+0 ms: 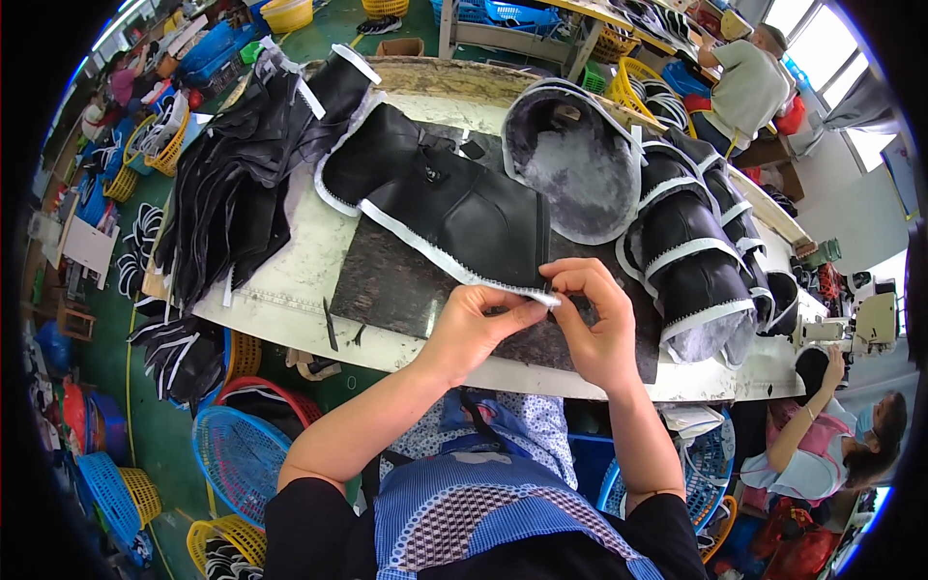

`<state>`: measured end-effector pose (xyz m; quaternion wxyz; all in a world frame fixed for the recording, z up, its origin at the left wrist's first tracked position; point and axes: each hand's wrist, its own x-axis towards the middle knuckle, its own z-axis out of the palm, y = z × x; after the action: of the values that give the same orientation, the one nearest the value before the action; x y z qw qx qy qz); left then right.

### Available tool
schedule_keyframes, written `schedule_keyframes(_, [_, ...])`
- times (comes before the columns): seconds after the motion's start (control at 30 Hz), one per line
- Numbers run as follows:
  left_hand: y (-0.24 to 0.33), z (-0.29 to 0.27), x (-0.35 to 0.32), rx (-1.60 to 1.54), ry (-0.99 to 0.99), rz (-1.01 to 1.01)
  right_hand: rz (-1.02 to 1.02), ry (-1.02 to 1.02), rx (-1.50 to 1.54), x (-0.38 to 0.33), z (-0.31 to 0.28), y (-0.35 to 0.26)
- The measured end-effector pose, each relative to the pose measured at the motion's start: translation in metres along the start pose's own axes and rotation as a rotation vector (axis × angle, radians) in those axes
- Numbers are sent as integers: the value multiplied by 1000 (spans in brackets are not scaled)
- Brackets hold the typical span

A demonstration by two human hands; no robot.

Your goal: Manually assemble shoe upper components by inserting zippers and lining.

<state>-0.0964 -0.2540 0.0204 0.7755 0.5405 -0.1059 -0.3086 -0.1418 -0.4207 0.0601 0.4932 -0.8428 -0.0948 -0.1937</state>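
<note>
Holds one black piece [474, 217] with one toothed white trim [411, 242] by its near right corner, directly ahead of the fingers. With the left hand [478, 324], clamps thumb and forefinger together on the trim just beside that corner. With the right hand [597, 324], rests the forefinger on the black edge and curls the thumb by the trim's end; cannot tell whether pressed tight together there.

Counts two hands on this one piece, spread ahead and left of the fingers over one dark slab [387, 280] on one pale table [300, 237]. Farther ahead and left, shows one more white-trimmed black lobe [372, 155]; cannot tell whether joined to the held piece or separate.

Beyond the right fingertips, counts one piece with grey fuzzy lining [570, 174]. To the right of the fingers, shows overlapping black pieces with white bands [691, 232], at least four. Well left of the fingers, shows one heap of black leaves [237, 184], too layered to count. Nearer left, counts two small dark strips [331, 326]. Behind and left of the fingers, shows one large blue basket [237, 464] against one red basket [300, 394].
</note>
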Motion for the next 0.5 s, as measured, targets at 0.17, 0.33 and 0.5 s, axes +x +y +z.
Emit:
schedule_keyframes(0.17, [2, -3, -5, -35, -60, 72, 34, -79, 97, 0, -3, -5])
schedule_keyframes(0.33, [92, -1, -13, -79, -102, 540, 269, 201, 636, 7, 3, 3])
schedule_keyframes(0.5, [207, 19, -16, 195, -323, 915, 341, -85, 449, 24, 38, 49])
